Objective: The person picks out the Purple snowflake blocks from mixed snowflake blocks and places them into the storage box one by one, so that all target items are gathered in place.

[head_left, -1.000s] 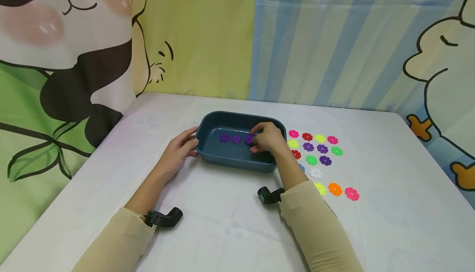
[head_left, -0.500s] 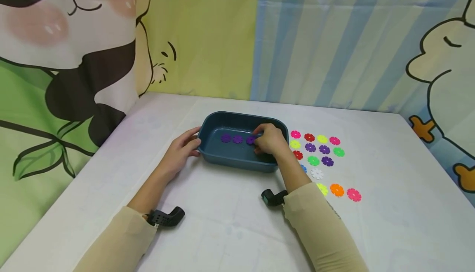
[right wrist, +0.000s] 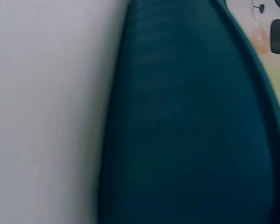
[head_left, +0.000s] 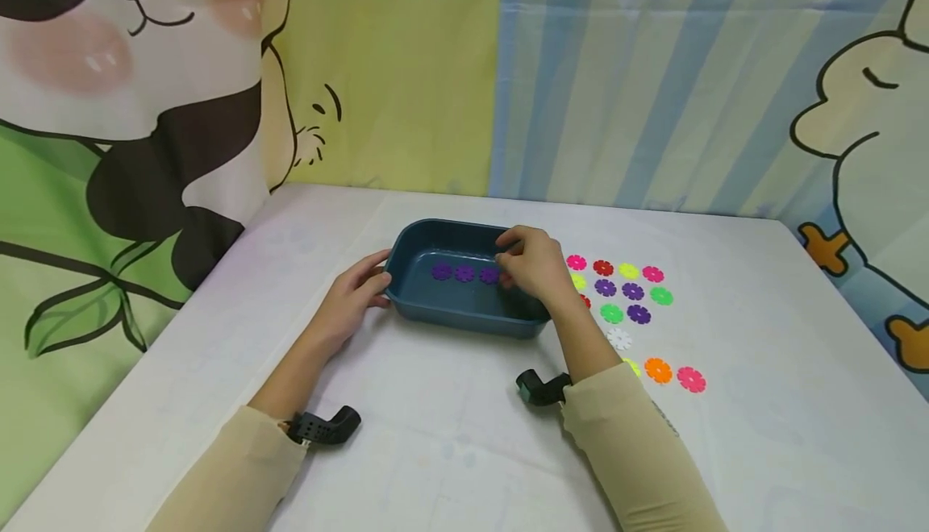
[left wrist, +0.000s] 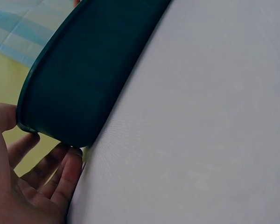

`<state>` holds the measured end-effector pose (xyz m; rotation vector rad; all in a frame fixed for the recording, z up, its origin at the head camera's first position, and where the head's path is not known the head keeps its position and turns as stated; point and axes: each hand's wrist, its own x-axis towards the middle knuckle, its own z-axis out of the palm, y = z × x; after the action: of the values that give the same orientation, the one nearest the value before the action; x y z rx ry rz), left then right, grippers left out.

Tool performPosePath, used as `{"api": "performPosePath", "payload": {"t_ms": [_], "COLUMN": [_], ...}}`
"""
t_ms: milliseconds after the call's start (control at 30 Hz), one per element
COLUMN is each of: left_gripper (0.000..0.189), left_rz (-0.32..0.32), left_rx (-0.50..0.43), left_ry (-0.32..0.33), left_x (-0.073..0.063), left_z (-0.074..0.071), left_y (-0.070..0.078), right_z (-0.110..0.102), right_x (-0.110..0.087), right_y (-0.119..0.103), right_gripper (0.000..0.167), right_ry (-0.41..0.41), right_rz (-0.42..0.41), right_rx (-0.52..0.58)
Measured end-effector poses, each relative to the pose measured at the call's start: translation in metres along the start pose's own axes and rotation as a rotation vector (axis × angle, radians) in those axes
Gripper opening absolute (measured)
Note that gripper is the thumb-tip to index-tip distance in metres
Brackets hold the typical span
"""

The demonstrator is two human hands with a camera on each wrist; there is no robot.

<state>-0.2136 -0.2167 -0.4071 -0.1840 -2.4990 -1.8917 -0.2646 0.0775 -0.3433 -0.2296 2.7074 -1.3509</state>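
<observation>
A dark blue-green plastic tub (head_left: 464, 319) sits on the white table. At its left end my left hand (head_left: 351, 294) holds it; in the left wrist view the thumb is on the rim and the fingertips touch the end wall of the tub (left wrist: 88, 70). Inside lie three purple flower-shaped discs in a row: the left disc (head_left: 441, 272), the middle disc (head_left: 464, 274) and the right disc (head_left: 489, 275). Over the tub's right end, beside the right disc, hovers my right hand (head_left: 535, 266), its fingers loosely bent and nothing seen in them. The right wrist view shows only the tub's wall (right wrist: 186, 116).
Right of the tub, several flower-shaped discs lie in loose rows on the table (head_left: 784, 330): among them a purple disc (head_left: 639, 314), a green disc (head_left: 612, 313), an orange disc (head_left: 658, 371) and a pink disc (head_left: 691, 380). My right forearm covers part of them. A cartoon-printed curtain (head_left: 392, 72) hangs behind.
My right hand has let go of the right purple disc and lifted up and to the right, leaving it in the row. The left hand keeps its hold on the tub.
</observation>
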Motion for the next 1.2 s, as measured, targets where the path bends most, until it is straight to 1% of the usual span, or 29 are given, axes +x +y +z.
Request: {"api": "performPosePath", "payload": {"t_ms": [100, 233, 367, 500, 567, 633, 1000, 1200], "left_gripper": [0.051, 0.051, 0.051, 0.052, 0.052, 0.052, 0.052, 0.053], "left_rz": [-0.004, -0.012, -0.006, -0.004, -0.004, -0.004, 0.008, 0.01], "left_rx": [0.001, 0.006, 0.01, 0.018, 0.022, 0.025, 0.028, 0.029], "left_ry": [-0.004, -0.007, -0.013, -0.013, -0.012, -0.015, -0.02, -0.024], "left_x": [0.0, 0.001, 0.001, 0.001, 0.001, 0.001, 0.002, 0.001], "left_z": [0.0, 0.0, 0.0, -0.001, -0.002, -0.002, -0.002, -0.002], "left_y": [0.0, -0.001, -0.001, -0.001, -0.001, -0.002, -0.003, -0.003], "right_z": [-0.007, -0.015, -0.02, -0.02, -0.022, -0.024, -0.041, -0.052], "right_x": [-0.004, -0.008, -0.013, -0.017, -0.018, -0.019, -0.027, -0.028], "right_y": [0.0, 0.003, 0.007, 0.012, 0.014, 0.017, 0.021, 0.026], "right_gripper": [0.029, 0.03, 0.031, 0.031, 0.03, 0.031, 0.033, 0.036], "right_ry": [0.002, -0.001, -0.003, 0.0, 0.003, 0.007, -0.033, -0.058], "right_rz": [-0.03, -0.037, -0.049, -0.105, -0.133, -0.144, -0.097, -0.049], "right_rx": [0.051, 0.099, 0.095, 0.083, 0.097, 0.117, 0.198, 0.21]}}
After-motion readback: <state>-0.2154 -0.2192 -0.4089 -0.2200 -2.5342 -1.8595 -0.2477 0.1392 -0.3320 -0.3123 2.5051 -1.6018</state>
